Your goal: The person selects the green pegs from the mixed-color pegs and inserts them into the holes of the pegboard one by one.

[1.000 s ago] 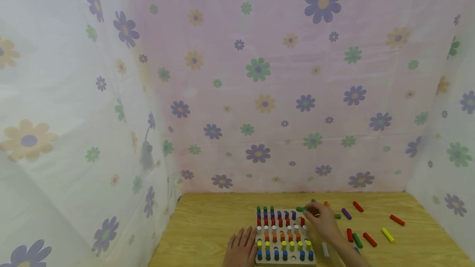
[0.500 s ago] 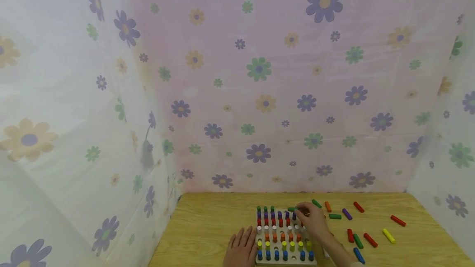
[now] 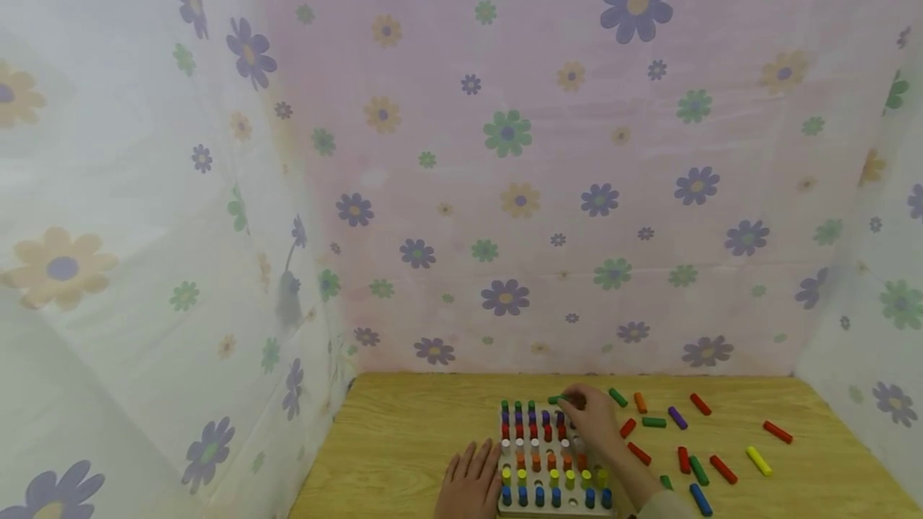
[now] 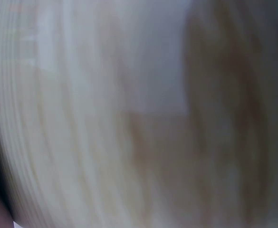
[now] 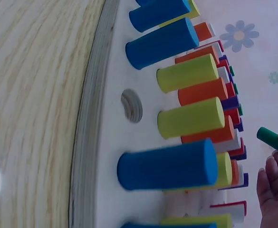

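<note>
The right hand [image 3: 591, 415] pinches one green peg [image 3: 557, 400] between its thumb and fingers, low in the head picture and a little right of the middle. In the right wrist picture this peg sticks out sideways at the right edge. It is up above the far end of the peg board [image 3: 544, 514], near the short row of green pegs [image 3: 517, 406].

The left hand [image 3: 469, 480] lies flat with straight fingers at the left side of the board and holds nothing. I cannot tell if it touches the board.

Below the green row come purple, red, white, orange, yellow and blue rows. The blue pegs [image 3: 539, 496] are at the bottom of the picture, with one bare hole in their row.

More pegs lie loose at the lower right, like a yellow peg [image 3: 759, 461] and a purple peg [image 3: 677, 417]. The table [image 3: 411, 423] is wood. Behind it hangs a flowery sheet [image 3: 447, 295].
</note>
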The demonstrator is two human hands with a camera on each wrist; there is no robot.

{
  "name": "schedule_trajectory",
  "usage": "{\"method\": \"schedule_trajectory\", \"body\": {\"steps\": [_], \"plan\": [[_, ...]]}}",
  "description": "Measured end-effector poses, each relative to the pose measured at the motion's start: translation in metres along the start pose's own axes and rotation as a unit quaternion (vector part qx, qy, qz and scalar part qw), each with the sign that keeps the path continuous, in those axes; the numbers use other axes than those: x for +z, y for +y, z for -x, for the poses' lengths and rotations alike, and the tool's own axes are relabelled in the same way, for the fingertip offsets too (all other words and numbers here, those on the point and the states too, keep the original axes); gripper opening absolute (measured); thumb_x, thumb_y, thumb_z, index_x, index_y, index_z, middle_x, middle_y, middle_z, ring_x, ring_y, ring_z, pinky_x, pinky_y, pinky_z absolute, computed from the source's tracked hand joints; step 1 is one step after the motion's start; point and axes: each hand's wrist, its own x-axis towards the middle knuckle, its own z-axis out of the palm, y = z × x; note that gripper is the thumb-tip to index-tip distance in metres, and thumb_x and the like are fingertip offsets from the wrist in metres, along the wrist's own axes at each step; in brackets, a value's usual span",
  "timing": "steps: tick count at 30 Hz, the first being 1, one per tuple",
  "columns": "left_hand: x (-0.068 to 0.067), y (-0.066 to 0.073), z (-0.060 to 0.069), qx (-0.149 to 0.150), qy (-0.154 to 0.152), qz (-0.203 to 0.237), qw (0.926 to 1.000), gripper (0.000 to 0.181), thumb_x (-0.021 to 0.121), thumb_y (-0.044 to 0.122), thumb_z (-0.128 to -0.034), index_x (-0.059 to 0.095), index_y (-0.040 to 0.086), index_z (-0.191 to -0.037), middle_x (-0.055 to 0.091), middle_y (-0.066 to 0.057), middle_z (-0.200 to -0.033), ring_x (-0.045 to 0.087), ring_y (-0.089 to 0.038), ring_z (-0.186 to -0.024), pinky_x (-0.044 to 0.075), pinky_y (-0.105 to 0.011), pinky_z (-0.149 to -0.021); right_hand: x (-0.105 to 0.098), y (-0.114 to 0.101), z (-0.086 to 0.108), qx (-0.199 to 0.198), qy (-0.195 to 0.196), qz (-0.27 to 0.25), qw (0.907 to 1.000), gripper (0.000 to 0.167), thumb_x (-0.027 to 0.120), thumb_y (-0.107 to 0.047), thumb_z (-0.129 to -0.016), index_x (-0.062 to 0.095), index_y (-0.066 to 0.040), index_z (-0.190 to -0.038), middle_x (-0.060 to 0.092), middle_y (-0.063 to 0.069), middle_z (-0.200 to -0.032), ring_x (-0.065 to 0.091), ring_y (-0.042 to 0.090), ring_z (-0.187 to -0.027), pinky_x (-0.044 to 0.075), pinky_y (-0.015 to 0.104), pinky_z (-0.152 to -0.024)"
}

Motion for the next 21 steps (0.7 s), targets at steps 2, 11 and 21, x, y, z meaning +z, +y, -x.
{"method": "schedule_trajectory", "body": {"steps": [2,11,21], "plan": [[0.0,-0.001,-0.001,-0.001,-0.001,-0.002,1.0,0.062,0.013,0.06,-0.109,0.044,0.035,-0.157,0.047,0.008,-0.157,0.043,-0.025,-0.146,0.035,-0.052,-0.119,0.004,-0.001,-0.002,0.004,-0.004,-0.005,1.0,0.008,0.074,-0.008,-0.094,0.073,-0.004,-0.101,0.067,0.003,-0.088,0.059,0.016,-0.077,0.054,0.025,-0.061],[0.0,-0.003,-0.002,0.008,-0.018,-0.003,0.9998,0.067,0.009,0.062,-0.1076,0.043,0.034,-0.158,0.046,0.008,-0.158,0.041,-0.026,-0.146,0.035,-0.052,-0.119,0.02,0.001,-0.008,0.019,0.001,0.018,0.9997,0.006,0.073,-0.007,-0.095,0.072,-0.004,-0.1,0.067,0.002,-0.088,0.06,0.015,-0.078,0.054,0.027,-0.065],[-0.003,0.0,0.001,0.006,-0.004,-0.005,1.0,0.062,0.013,0.059,-0.1092,0.042,0.035,-0.158,0.046,0.009,-0.158,0.042,-0.025,-0.146,0.036,-0.052,-0.118,0.027,0.004,-0.011,0.0,0.003,0.079,0.9969,0.004,0.074,-0.009,-0.094,0.071,-0.006,-0.094,0.065,0.0,-0.082,0.057,0.012,-0.071,0.052,0.029,-0.062]]}}
